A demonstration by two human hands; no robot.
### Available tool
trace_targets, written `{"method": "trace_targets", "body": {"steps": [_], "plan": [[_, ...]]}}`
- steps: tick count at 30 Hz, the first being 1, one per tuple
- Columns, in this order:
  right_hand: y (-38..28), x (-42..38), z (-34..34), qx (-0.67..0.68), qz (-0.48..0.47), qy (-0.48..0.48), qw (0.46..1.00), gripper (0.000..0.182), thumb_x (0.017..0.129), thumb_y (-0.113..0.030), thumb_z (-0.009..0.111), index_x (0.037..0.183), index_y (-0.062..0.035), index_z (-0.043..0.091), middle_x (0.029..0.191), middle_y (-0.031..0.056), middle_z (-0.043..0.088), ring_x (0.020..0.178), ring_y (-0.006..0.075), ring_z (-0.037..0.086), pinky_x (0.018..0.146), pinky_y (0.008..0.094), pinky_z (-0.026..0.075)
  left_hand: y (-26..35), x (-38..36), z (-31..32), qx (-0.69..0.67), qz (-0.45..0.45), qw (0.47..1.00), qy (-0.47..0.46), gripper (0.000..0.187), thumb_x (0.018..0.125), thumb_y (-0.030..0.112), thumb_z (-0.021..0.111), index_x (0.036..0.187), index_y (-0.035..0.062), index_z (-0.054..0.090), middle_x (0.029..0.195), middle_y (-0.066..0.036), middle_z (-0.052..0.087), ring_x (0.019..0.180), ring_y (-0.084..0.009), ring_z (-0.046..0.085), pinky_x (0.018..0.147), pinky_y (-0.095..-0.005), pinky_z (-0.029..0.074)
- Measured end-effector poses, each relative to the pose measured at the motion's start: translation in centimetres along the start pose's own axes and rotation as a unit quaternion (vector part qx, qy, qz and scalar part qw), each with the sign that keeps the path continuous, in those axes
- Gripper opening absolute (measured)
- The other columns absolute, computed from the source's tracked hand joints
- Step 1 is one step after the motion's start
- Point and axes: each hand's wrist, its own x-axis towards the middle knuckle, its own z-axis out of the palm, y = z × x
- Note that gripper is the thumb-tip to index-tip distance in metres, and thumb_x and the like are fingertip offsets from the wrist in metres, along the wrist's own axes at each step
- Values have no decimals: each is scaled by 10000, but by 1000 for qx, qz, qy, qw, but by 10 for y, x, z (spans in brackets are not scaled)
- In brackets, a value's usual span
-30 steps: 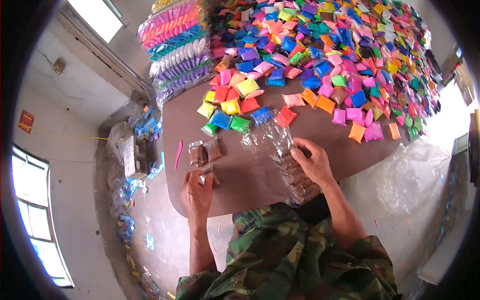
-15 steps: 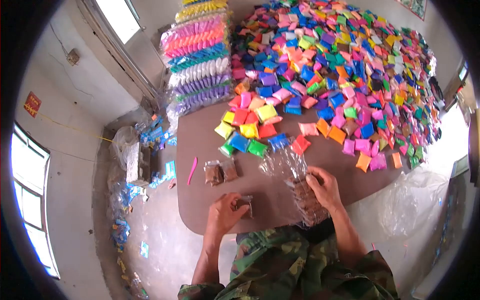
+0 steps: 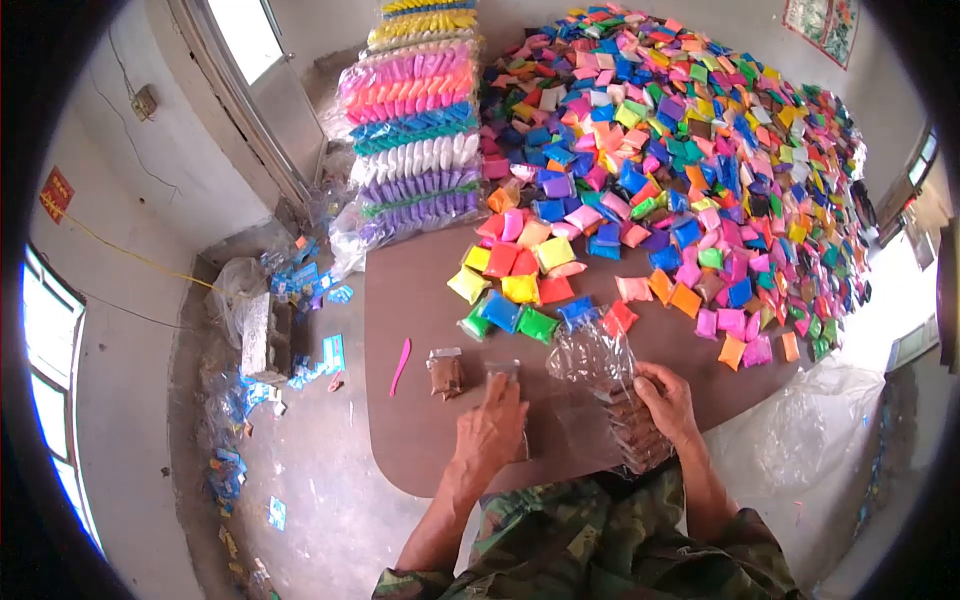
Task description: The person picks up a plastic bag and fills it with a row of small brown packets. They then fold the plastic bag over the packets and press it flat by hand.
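Note:
My left hand (image 3: pixel 492 428) is closed over a small clear packet of brown, clay-like stuff (image 3: pixel 503 370), its fingertips at the packet's upper part. The palm side is hidden, and the edge of another packet shows beside the hand. Just left, another brown packet (image 3: pixel 445 374) lies on the table. My right hand (image 3: pixel 667 402) pinches the side of a long clear plastic bag (image 3: pixel 592 355). Several brown packets (image 3: pixel 636 432) are stacked inside its near end, and its crinkled far end lies toward the coloured packets.
A pink plastic stick (image 3: pixel 400 367) lies at the brown table's (image 3: pixel 410 440) left side. Loose coloured packets (image 3: pixel 520 289) sit ahead, before a huge heap (image 3: pixel 690 150). Bagged rows of coloured packets (image 3: pixel 415 150) stand at back left. A concrete block (image 3: pixel 268 340) and litter are on the floor.
My left hand has moved forward onto one of the two brown packets, which has shifted right, away from the other. My right hand keeps hold of the bag. The whole view has shifted slightly.

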Motion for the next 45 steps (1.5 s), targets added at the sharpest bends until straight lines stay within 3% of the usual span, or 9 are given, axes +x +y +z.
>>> {"method": "trace_targets", "body": {"steps": [4, 7, 17, 27, 31, 35, 39, 42, 45], "plan": [[-14, -3, 1, -42, -16, 10, 999, 316, 1031, -174, 702, 1276, 25, 730, 1086, 46, 769, 982, 100, 682, 883, 291, 559, 5, -11, -17, -90, -9, 994, -58, 331, 991, 183, 723, 1299, 62, 700, 1371, -156, 680, 1107, -364, 739, 874, -461, 623], [-9, -1, 1, -27, -9, 9, 1000, 307, 1031, -193, 721, 1257, 14, 737, 1078, 34, 771, 1001, 95, 679, 892, 304, 562, -14, -9, -24, -130, -26, 991, 18, 329, 978, 148, 728, 1290, 46, 707, 1333, -157, 704, 1104, -359, 739, 860, -453, 623], [0, 0, 0, 50, 2, -7, 999, 335, 1047, -224, 717, 1272, 24, 732, 1065, 39, 768, 1009, 96, 677, 891, 292, 561, -8, 21, -19, -101, -62, 991, -60, 492, 848, 174, 801, 1305, 36, 684, 1318, -173, 682, 1086, -409, 706, 956, -478, 572], [7, 0, -6, 86, 14, -9, 996, 329, 1047, -243, 708, 1245, 17, 747, 1088, 60, 785, 1011, 116, 705, 884, 302, 572, -19, -18, -61, -308, -170, 935, -52, 436, 790, 110, 897, 1181, 38, 717, 1025, -42, 724, 829, -88, 676, 737, -279, 559], [23, 1, -4, 88, -11, -5, 996, 335, 1041, -247, 719, 1253, 10, 747, 1092, 61, 789, 1010, 113, 709, 876, 301, 574, -6, -37, -57, -243, -154, 943, -167, 459, 812, 125, 857, 1238, 35, 715, 1072, -62, 734, 796, -131, 662, 752, -309, 569], [27, 0, -2, 113, -16, 2, 993, 331, 1029, -237, 734, 1260, 0, 747, 1098, 76, 796, 1014, 122, 721, 878, 306, 578, 10, -31, -47, -174, -144, 956, -188, 594, 821, 164, 851, 1371, 7, 690, 1234, -155, 708, 1010, -233, 706, 842, -369, 586], [28, 0, -1, 99, -29, 15, 995, 318, 1021, -222, 742, 1258, -10, 749, 1114, 88, 801, 1025, 149, 743, 878, 315, 584, 8, -26, -41, -176, -86, 966, -166, 536, 829, 149, 822, 1326, -13, 703, 1252, -162, 701, 1003, -256, 717, 846, -373, 594], [23, -2, -4, 84, -27, -7, 996, 322, 1063, -167, 692, 1306, 44, 705, 1174, 65, 758, 1038, 98, 672, 905, 273, 559, 0, -28, -34, -179, -33, 975, -128, 481, 834, 155, 805, 1279, -8, 721, 1256, -156, 703, 952, -277, 722, 841, -377, 600], [23, -2, -3, 89, -27, 12, 996, 322, 1020, -230, 742, 1256, -11, 749, 1129, 91, 803, 1042, 164, 752, 882, 329, 588, -1, -28, -33, -175, -33, 976, -126, 475, 827, 152, 807, 1268, -5, 723, 1264, -157, 698, 979, -290, 721, 849, -379, 602]]}}
